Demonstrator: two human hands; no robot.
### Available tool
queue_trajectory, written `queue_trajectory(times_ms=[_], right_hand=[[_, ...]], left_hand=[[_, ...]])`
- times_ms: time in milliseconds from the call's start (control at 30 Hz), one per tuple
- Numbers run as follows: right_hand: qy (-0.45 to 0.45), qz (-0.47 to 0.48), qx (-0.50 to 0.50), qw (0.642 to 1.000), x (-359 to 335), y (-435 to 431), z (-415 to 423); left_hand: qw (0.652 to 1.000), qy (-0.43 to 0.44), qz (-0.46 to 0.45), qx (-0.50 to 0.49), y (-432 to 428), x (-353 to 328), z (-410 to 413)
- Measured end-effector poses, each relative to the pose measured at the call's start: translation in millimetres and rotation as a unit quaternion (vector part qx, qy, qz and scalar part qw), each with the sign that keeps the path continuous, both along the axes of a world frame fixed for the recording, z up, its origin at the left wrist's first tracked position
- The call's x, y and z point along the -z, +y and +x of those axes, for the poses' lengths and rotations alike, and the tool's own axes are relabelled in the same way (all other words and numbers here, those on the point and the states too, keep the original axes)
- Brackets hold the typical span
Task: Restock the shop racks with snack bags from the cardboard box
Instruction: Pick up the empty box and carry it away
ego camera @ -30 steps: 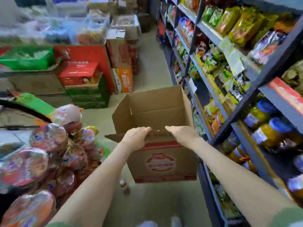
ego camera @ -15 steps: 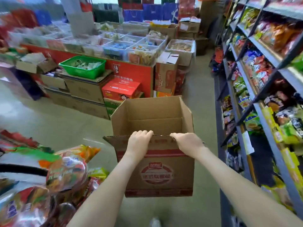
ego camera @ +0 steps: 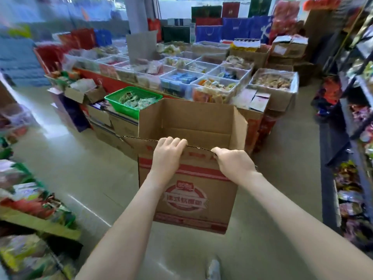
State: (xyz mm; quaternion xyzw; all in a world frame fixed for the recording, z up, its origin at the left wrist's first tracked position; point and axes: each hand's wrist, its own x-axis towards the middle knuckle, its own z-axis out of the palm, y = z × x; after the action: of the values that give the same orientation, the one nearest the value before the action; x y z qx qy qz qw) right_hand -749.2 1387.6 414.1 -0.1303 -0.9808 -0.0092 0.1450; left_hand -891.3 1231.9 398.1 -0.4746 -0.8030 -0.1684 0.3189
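Shop aisle, seen from my remote seat: a pale floor [ego camera: 80, 158] runs from 6 to 12 o'clock, ending at a wide display island [ego camera: 201, 77] of clear bins heaped with sweets. Dark racks [ego camera: 355, 138] climb the frame at 3 o'clock, and blurred snack bags [ego camera: 34, 201] crowd a lower shelf at 8 o'clock.

Dead centre hangs the cardboard box [ego camera: 189, 201], which I judge to be off the floor, upright, flaps open, with its red printed face towards me. I see only bare inner walls; its bottom is hidden, so I cannot say whether any bags are in it. A green basket [ego camera: 119, 107] sits at 11 o'clock beyond it.

My left hand [ego camera: 167, 158] and right hand [ego camera: 234, 164] are side by side at the near top edge, both sets of fingers hooked over the rim and clamped on the cardboard.

The risk, as I read it, is the grip: both hands hold one thin wall, so the box could tilt away, fold at that edge or slip. Swung towards the racks, its open flap could also rake stock off a shelf.
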Motion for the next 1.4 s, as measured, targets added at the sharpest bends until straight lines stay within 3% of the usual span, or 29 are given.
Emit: queue_trajectory(times_ms=[233, 467, 533, 600, 667, 733, 767, 800, 867, 900, 933, 1000, 1100, 1267, 1400], right_hand=[[-0.004, 0.054, -0.076, 0.996, -30, 76, -143], [-0.038, 0.052, -0.079, 0.995, -38, 124, -245], [0.027, 0.057, -0.074, 0.995, -44, 138, -264], [0.156, 0.039, -0.060, 0.985, -53, 154, -280], [0.254, -0.010, 0.008, 0.967, -61, 169, -288], [0.296, -0.156, 0.132, 0.933, -62, 184, -295], [0.298, -0.282, 0.186, 0.893, -61, 190, -299], [0.291, -0.428, 0.213, 0.829, -60, 195, -302], [0.258, -0.684, 0.194, 0.654, -59, 204, -309], [0.249, -0.742, 0.186, 0.594, -58, 211, -311], [0.244, -0.773, 0.185, 0.556, -57, 216, -314], [0.224, -0.794, 0.189, 0.532, -52, 225, -317], [0.224, -0.785, 0.196, 0.544, -45, 232, -321], [0.426, -0.673, 0.290, 0.530, -30, 230, -319], [0.467, -0.621, 0.360, 0.517, -13, 249, -291]], left_hand=[[0.999, 0.012, -0.008, -0.036, 65, -20, -137], [0.999, 0.005, -0.001, -0.045, 101, -16, -233], [0.999, 0.021, 0.021, -0.032, 114, -20, -255], [0.999, 0.023, 0.026, -0.023, 127, -31, -277], [1.000, 0.014, 0.020, -0.016, 136, -41, -300], [1.000, 0.013, 0.009, -0.002, 144, -53, -327], [1.000, 0.011, -0.005, 0.005, 148, -58, -339], [1.000, 0.008, -0.021, 0.013, 155, -63, -348], [0.998, -0.008, -0.057, 0.031, 170, -70, -358], [0.996, -0.024, -0.070, 0.041, 177, -72, -361], [0.994, -0.043, -0.087, 0.050, 183, -71, -362], [0.987, -0.082, -0.123, 0.068, 190, -67, -364], [0.980, -0.135, -0.112, 0.090, 196, -65, -371], [0.958, -0.182, -0.153, 0.158, 219, -83, -361], [0.940, -0.200, -0.191, 0.202, 248, -91, -335]])
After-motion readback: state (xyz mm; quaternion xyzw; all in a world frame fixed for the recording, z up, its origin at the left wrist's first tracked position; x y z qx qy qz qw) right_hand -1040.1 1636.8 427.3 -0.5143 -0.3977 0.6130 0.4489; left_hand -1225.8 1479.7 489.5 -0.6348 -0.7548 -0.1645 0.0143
